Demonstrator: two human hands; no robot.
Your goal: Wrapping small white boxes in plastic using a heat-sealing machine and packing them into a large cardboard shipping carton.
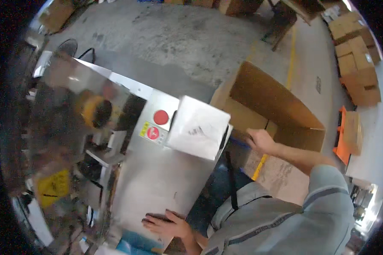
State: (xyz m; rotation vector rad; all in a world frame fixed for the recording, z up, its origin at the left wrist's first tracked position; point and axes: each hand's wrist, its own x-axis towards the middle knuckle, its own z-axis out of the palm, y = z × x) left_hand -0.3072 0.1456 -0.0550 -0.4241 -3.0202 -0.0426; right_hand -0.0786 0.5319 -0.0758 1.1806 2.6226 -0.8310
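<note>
Head view, left to right, with the white box [198,127] as landmark: well left of it stands a machine, blurred, with a yellow ring [88,111] on it and a yellow sign [53,188] lower down. Below and a little left of the box, the left hand [169,225] lies flat on the table [157,182], fingers spread, holding nothing. Just left of the box is the red button [161,117], with a label [152,133] below it. Right of the box, the carton [272,93] gapes upward, and the right hand [263,141] is at its near side, fingers bent (whether they grip the cardboard or only rest by it, I cannot tell).

As I judge it, the box is the thing at risk: it stands close by the table's right edge, so a leftward swing of the right arm or a bump from the carton could knock it askew or off. A shove leftward could also press the button. If the carton is pulled by one wall, it could tip, since its support is hidden.

The box lies between the hands, touched by neither: up and right of the left hand, left of the right hand. The carton is nearest the right.
</note>
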